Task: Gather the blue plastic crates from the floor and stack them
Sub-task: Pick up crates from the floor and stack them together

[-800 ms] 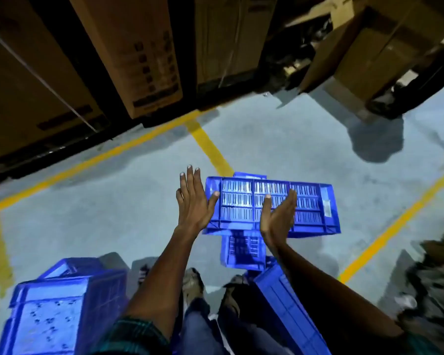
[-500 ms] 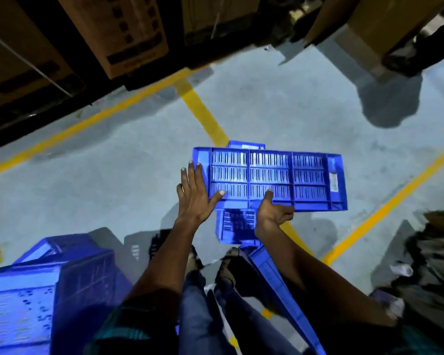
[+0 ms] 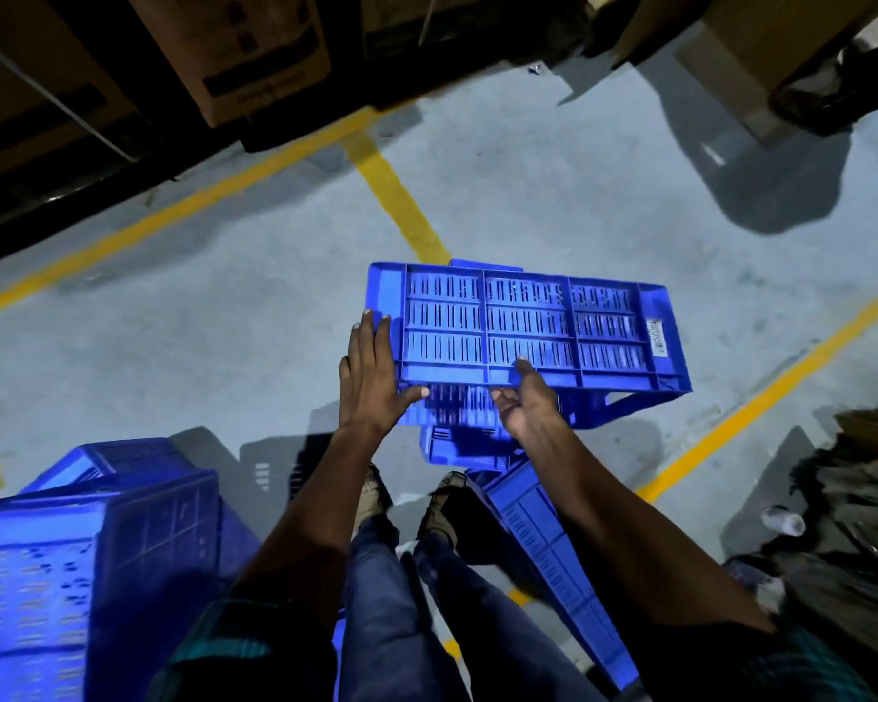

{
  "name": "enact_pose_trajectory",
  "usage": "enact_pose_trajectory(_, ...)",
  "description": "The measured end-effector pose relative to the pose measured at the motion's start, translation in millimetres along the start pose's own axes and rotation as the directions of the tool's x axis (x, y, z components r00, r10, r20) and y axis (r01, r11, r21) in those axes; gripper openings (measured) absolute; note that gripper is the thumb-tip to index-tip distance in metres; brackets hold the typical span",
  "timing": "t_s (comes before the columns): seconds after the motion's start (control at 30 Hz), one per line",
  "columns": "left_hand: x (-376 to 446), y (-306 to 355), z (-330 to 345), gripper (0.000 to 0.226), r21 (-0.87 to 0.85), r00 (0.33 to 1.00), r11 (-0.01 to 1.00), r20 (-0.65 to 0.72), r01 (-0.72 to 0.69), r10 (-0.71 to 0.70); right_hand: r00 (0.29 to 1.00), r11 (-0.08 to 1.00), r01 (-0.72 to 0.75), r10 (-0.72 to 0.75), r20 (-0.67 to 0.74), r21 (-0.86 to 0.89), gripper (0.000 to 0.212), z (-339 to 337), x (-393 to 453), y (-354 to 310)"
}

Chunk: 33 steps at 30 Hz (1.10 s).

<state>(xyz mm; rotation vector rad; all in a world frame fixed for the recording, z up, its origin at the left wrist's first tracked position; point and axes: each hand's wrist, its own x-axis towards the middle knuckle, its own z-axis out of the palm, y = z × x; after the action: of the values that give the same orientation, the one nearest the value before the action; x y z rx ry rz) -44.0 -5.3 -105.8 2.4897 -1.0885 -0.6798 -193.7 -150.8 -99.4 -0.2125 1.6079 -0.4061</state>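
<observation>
A blue slotted crate [image 3: 528, 321] is tipped on its side in front of me, its ribbed wall facing up, above the grey floor. My left hand [image 3: 373, 382] grips its left corner, fingers flat on the end wall and thumb hooked under the near edge. My right hand [image 3: 525, 402] holds the near rim from below, thumb on top. A second blue crate [image 3: 470, 443] lies partly hidden beneath it. A third blue crate [image 3: 553, 554] leans by my right leg. More blue crates [image 3: 87, 549] stand stacked at lower left.
Cardboard boxes [image 3: 234, 48] and dark racking line the far side. Yellow floor lines [image 3: 401, 205] cross the concrete. A heap of dark material and a plastic bottle [image 3: 781, 521] lie at the right. My feet stand just behind the held crate.
The crate has risen and tilted toward me. My right hand went from lying flat on its wall to curling under the near rim; my left hand shifted to the left corner.
</observation>
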Motion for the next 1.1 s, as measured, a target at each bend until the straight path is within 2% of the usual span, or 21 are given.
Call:
enact_pose_trajectory(0.1,-7,9,-26,0.110,-0.114,0.987,0.993,-0.159,-0.015,-0.004,0.995,0.997,0.069,-0.072,0.068,0.039,0.045,-3,-23,-8)
enact_pose_trajectory(0.2,-28,9,-48,0.100,-0.271,0.955,0.962,-0.290,-0.016,-0.065,0.985,0.985,0.092,-0.112,0.134,0.144,0.030,-12,-47,-7)
enact_pose_trajectory(0.33,-69,-4,-68,0.101,-0.479,0.914,0.874,-0.313,0.084,-0.259,0.970,0.971,0.017,-0.073,0.230,0.238,0.006,-28,-76,7)
enact_pose_trajectory(0.4,-93,-8,-78,0.090,-0.473,0.903,0.873,-0.313,0.121,-0.295,0.960,0.969,-0.013,-0.056,0.273,0.246,0.006,-33,-97,16)
enact_pose_trajectory(0.53,-140,-26,-89,0.050,-0.426,0.871,0.887,-0.351,0.178,-0.343,0.943,0.959,-0.070,-0.027,0.332,0.275,0.011,-35,-145,29)
enact_pose_trajectory(0.63,-153,-41,-106,0.022,-0.419,0.851,0.878,-0.351,0.230,-0.390,0.927,0.948,-0.105,-0.015,0.374,0.299,0.013,-25,-181,29)
enact_pose_trajectory(0.7,-154,-45,-124,0.012,-0.417,0.840,0.867,-0.337,0.273,-0.426,0.923,0.954,-0.093,-0.025,0.384,0.284,0.012,-14,-199,29)
enact_pose_trajectory(0.8,-156,-49,-150,0.012,-0.404,0.800,0.869,-0.399,0.285,-0.448,0.914,0.972,-0.047,-0.051,0.402,0.229,0.011,7,-219,26)
enact_pose_trajectory(0.87,-158,-48,-168,0.026,-0.359,0.767,0.893,-0.479,0.271,-0.426,0.896,0.978,-0.010,-0.085,0.435,0.210,0.013,24,-232,21)
enact_pose_trajectory(0.93,-157,-43,-187,0.040,-0.342,0.747,0.918,-0.553,0.200,-0.369,0.877,0.978,0.038,-0.131,0.462,0.206,0.014,37,-244,11)
enact_pose_trajectory(1.1,-161,-24,-247,0.043,-0.262,0.729,0.965,-0.660,0.004,-0.183,0.796,0.955,0.056,-0.219,0.564,0.291,0.029,55,-252,4)
